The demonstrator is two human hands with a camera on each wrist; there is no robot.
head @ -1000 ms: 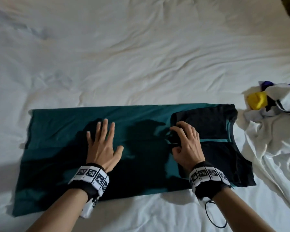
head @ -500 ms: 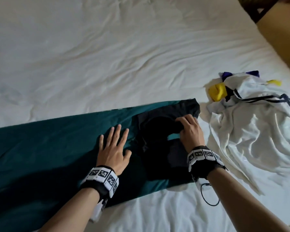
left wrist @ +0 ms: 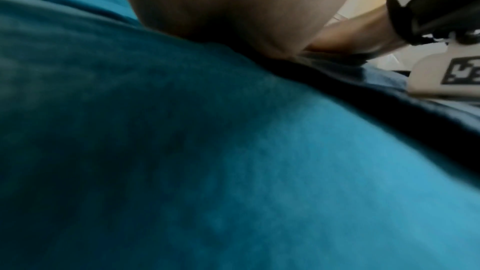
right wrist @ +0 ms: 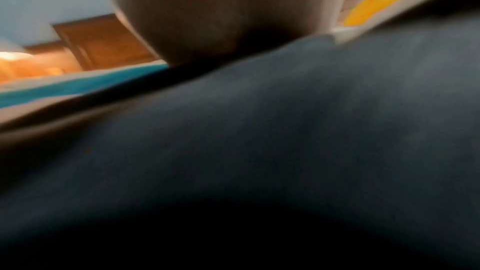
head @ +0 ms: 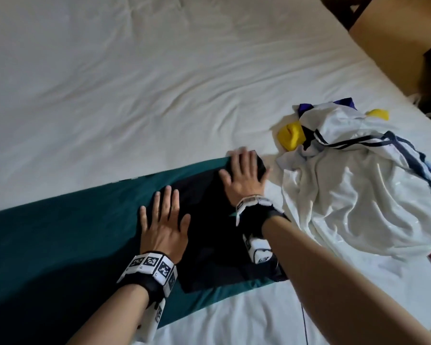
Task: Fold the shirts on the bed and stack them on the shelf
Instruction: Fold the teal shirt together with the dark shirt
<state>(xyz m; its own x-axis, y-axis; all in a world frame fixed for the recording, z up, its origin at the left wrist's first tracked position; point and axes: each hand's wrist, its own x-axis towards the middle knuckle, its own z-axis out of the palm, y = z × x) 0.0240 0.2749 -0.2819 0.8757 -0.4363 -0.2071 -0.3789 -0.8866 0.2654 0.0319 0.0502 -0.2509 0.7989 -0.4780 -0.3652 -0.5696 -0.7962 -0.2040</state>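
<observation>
A teal cotton shirt (head: 67,235), partly folded into a long band, lies flat on the white-sheeted bed (head: 159,83) near its front edge. Its long axis runs from the lower left of the head view up toward the right, and the right end carries a dark navy folded-over section (head: 209,245) that ends just short of a crumpled white shirt with navy stripes and yellow patches (head: 358,195), which lies in a heap further right on the bed. The left hand (head: 163,231) rests palm-down with its fingers (head: 166,202) straight and spread, at the seam where teal meets navy, holding nothing. The right hand (head: 241,176) presses flat on the far right corner of the navy section, fingers extended and blurred, gripping nothing. Each wrist wears a black band (head: 151,272) set with white squares of black block-pattern markers; no readable words or brand show on them or on either shirt. The wrist views are close and blurred, showing only teal fabric and navy fabric beneath each palm.
</observation>
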